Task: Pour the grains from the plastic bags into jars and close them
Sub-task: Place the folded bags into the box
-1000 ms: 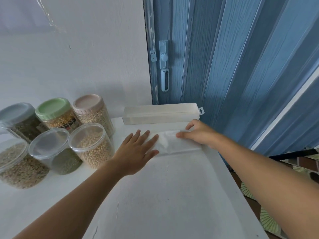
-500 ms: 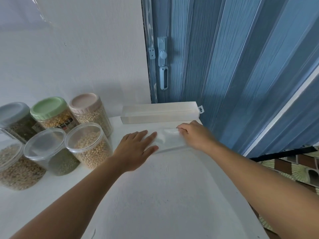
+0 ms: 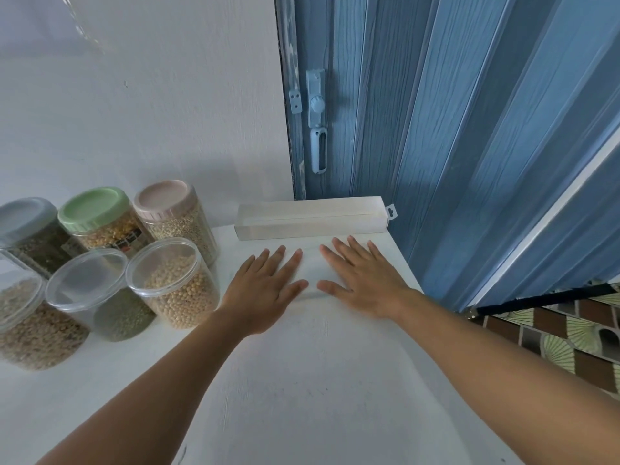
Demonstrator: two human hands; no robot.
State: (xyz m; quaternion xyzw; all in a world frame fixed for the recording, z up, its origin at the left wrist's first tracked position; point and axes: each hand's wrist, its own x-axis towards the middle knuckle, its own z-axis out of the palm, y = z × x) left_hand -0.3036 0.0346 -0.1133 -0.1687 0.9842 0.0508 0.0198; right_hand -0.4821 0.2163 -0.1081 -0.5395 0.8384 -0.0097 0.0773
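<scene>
Head view looks down on a white table with both hands laid flat near its far edge, at the centre of the frame. Left hand lies palm down with fingers straight and slightly spread, and right hand lies the same way just beside it, thumbs nearly meeting; neither grips anything. Between and under the two hands a flattened clear plastic bag is faintly visible against the white surface, its near edge showing as a thin curved line below the thumbs; whether it holds anything cannot be told. Just beyond the fingertips, a long white box lies across the table's far edge, against a blue folding door that fills the upper right of the frame. At the left of the frame six jars stand close together, all closed: a grey-lidded jar of dark contents, a green-lidded jar of yellow kernels, a pink-lidded jar of pale grain, then nearer the camera a clear-lidded jar of pale round beans, a clear-lidded jar of small green grains and, at the left edge, a jar of brownish grain. A patterned tiled floor shows at the lower right.
</scene>
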